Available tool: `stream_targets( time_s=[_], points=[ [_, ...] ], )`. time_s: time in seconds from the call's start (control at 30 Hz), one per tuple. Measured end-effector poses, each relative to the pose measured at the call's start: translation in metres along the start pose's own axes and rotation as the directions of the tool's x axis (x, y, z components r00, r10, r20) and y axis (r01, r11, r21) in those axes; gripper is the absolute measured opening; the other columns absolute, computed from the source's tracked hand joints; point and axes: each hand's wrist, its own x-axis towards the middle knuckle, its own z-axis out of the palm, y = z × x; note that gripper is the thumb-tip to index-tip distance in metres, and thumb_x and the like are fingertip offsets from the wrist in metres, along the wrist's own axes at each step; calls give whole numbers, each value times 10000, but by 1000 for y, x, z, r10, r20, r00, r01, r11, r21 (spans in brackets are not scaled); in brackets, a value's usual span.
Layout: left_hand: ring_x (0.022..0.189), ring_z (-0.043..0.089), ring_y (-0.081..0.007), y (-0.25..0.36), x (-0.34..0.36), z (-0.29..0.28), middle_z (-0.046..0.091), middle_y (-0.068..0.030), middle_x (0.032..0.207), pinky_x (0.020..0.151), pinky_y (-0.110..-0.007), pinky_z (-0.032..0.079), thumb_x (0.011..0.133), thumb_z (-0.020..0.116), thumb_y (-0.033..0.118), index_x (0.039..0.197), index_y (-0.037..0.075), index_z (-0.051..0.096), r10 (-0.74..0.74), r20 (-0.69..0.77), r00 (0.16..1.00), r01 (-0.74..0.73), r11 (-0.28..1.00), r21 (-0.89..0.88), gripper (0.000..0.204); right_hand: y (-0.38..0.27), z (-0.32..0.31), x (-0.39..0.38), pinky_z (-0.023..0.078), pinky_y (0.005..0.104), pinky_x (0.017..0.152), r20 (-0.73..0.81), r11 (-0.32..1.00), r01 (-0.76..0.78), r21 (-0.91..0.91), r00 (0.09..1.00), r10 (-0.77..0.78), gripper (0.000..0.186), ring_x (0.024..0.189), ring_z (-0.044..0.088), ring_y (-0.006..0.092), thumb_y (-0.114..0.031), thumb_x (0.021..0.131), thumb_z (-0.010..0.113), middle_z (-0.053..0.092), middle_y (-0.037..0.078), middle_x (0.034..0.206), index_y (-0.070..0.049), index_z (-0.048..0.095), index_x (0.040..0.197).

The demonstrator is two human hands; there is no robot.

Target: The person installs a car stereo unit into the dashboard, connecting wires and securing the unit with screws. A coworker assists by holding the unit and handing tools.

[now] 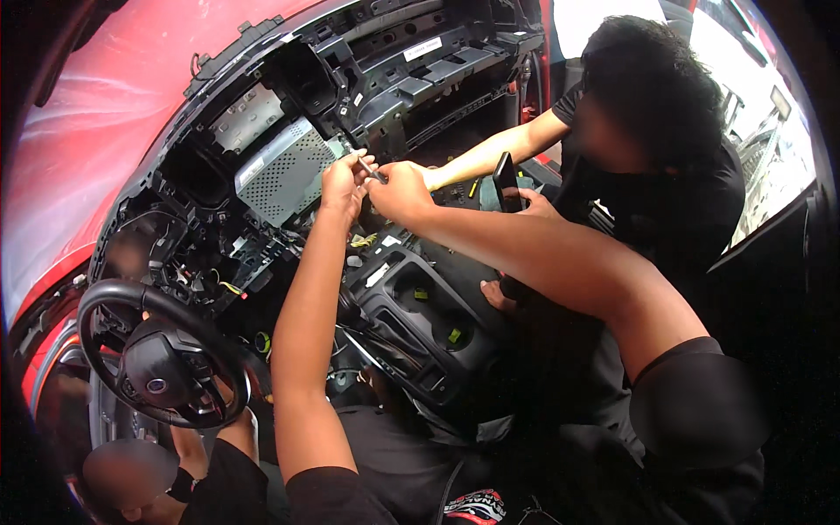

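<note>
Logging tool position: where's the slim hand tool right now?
Head view, just above centre: the slim hand tool is between the left hand and right hand, right of the perforated metal unit in the dashboard.

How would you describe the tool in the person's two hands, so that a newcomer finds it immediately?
Start at the stripped black dashboard, then find its silver panel full of small holes. Just right of it, the person's left hand and right hand hold the tool. It is a slim rod, unlike the flat black phone nearby.
</note>
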Motion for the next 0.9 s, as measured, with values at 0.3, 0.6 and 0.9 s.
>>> stream_targets(
  time_s=[0.3, 0.6, 0.9],
  points=[
    [927, 610, -208, -2, 6, -2, 648, -106, 1039, 837, -344, 488, 977, 478, 193, 1120, -5, 610, 0, 37, 999, 1, 1000, -14, 277, -5, -4, -4, 511, 437, 855, -21, 996, 31, -89, 999, -33, 311, 958, 656, 383, -200, 817, 618, 675, 251, 967, 9, 673, 1041],
    [858, 633, -185, 1, 16, 5, 664, -71, 969, 828, -343, 513, 983, 483, 172, 1053, 23, 606, -49, 82, 995, 55, 996, -77, 205, -22, -30, -4, 571, 410, 686, 324, 340, 493, -801, 834, -447, 209, 865, 684, 346, -119, 762, 675, 655, 199, 956, 6, 652, 927],
    [737, 611, -101, 7, 13, 6, 677, -31, 858, 656, -251, 492, 918, 641, 331, 880, 89, 625, -112, -14, 994, 112, 993, 35, 246, -10, -24, 5, 547, 390, 644, -58, 998, 64, -30, 996, -65, 437, 743, 696, 279, -229, 858, 661, 677, 205, 901, -25, 507, 1213]
  ],
)
